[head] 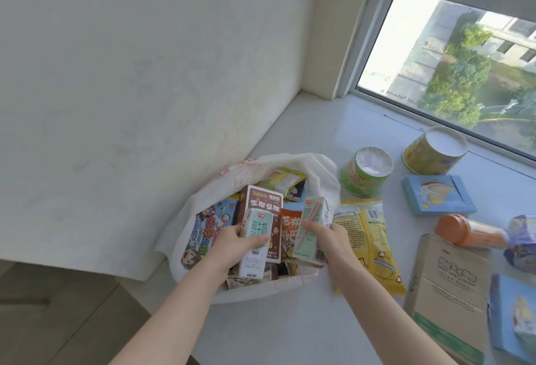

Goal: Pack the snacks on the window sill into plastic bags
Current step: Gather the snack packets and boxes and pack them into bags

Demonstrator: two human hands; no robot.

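White carton [255,237] upright, L hand [232,242] grips it, green carton [311,230] near-upright, R hand [329,238] grips it

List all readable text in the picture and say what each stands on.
"纯牛奶": white-and-green milk carton in the left hand.
"生椰拿铁": brown drink carton in the white plastic bag.
Too small or blurred: pale green carton in the right hand, yellow packet, brown paper bag.

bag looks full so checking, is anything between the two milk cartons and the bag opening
The left hand holds the left carton and the right hand the right carton over the open bag; nothing visible blocks it, only packed snacks like the brown box beneath.
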